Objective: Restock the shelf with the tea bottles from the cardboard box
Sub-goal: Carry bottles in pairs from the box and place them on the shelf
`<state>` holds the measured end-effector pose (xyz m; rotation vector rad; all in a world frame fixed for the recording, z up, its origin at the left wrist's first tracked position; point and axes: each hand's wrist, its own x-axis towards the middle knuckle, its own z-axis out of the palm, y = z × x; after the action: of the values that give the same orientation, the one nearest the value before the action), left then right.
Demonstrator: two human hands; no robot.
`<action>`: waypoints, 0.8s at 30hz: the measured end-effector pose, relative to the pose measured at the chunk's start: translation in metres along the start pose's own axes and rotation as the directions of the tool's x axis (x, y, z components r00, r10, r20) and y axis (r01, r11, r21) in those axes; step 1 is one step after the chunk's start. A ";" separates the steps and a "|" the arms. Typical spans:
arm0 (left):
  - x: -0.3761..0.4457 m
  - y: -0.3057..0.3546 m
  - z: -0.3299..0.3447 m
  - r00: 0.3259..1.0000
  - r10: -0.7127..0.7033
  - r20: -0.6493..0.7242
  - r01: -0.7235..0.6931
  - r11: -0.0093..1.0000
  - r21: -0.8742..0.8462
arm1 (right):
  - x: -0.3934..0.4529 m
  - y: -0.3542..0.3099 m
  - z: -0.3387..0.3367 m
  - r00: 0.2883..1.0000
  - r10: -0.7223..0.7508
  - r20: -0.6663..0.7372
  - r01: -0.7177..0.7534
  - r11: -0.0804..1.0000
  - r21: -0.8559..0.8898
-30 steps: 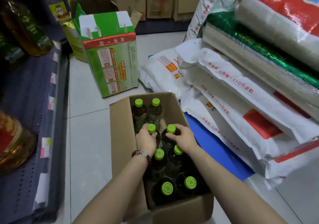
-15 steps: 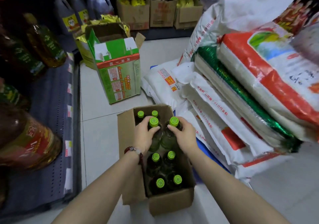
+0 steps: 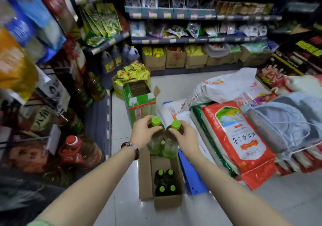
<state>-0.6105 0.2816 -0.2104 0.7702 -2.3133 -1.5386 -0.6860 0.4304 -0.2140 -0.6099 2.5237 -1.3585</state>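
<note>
My left hand (image 3: 142, 133) grips the neck of one green-capped tea bottle (image 3: 155, 139). A second tea bottle (image 3: 171, 143) hangs beside it in my right hand (image 3: 185, 136). Both bottles are held upright, side by side, well above the open cardboard box (image 3: 145, 177) on the floor below. Several more green-capped bottles (image 3: 164, 182) stand in the near end of that box. One more green cap shows between the two lifted bottles. The shelf (image 3: 99, 121) runs along my left.
Big oil bottles (image 3: 78, 154) crowd the left shelf. A green and white carton (image 3: 141, 103) stands open on the floor ahead. Stacked rice sacks (image 3: 238, 138) fill the right side over a blue pallet (image 3: 191, 177). Far shelves (image 3: 191, 39) hold packets and boxes.
Both hands have lifted the two bottles out of the box and raised them. My view has risen and tilted up, showing the far shelves.
</note>
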 end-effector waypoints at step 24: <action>-0.210 0.204 -0.292 0.871 0.101 -0.481 -0.140 0.989 -0.047 | -0.103 -0.368 -0.045 0.718 -0.602 0.348 0.546 0.798 0.253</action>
<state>-0.3534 0.2342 0.1100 0.8535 -1.8847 -1.2091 -0.5158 0.3307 0.1162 -1.5743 1.9403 -1.3576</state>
